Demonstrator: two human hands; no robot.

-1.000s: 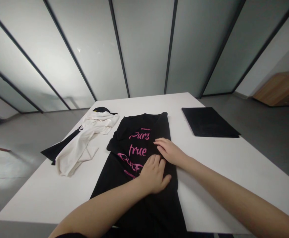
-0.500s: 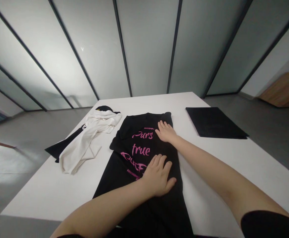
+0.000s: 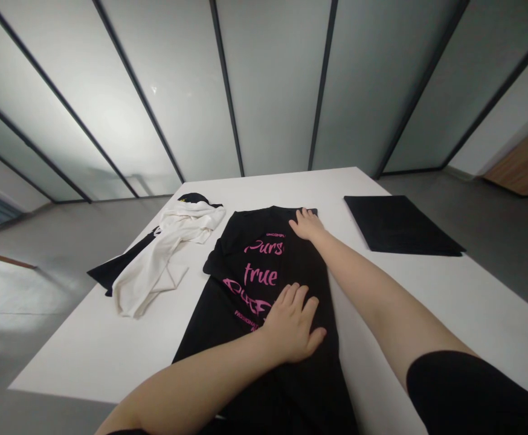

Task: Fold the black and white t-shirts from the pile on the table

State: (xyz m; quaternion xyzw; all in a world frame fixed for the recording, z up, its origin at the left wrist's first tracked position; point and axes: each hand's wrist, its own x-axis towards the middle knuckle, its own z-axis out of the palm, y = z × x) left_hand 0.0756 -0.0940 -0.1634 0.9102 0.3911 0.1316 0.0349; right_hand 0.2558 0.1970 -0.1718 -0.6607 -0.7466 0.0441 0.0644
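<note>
A black T-shirt (image 3: pixel 300 266) with pink lettering lies on the white table in front of me, its right side folded inward over part of the print. My left hand (image 3: pixel 291 326) rests flat on the lower part of the lettering, fingers spread. Farther up, my right hand (image 3: pixel 307 225) lies with its fingers stretched out on the shirt's far right corner. Neither hand grips the cloth. The shirt's near end runs down under my left forearm and partly out of sight.
On the left of the white table (image 3: pixel 69 356) a crumpled white garment (image 3: pixel 155 260) lies over black cloth (image 3: pixel 116 269), with a black item (image 3: pixel 194 197) at its far end. A flat folded black stack (image 3: pixel 400 225) lies at the right edge. Frosted glass panels (image 3: pixel 273 84) stand behind.
My right hand has slid a little away from me to the shirt's far right corner, which now lies flatter. My left hand has stayed in place on the shirt.
</note>
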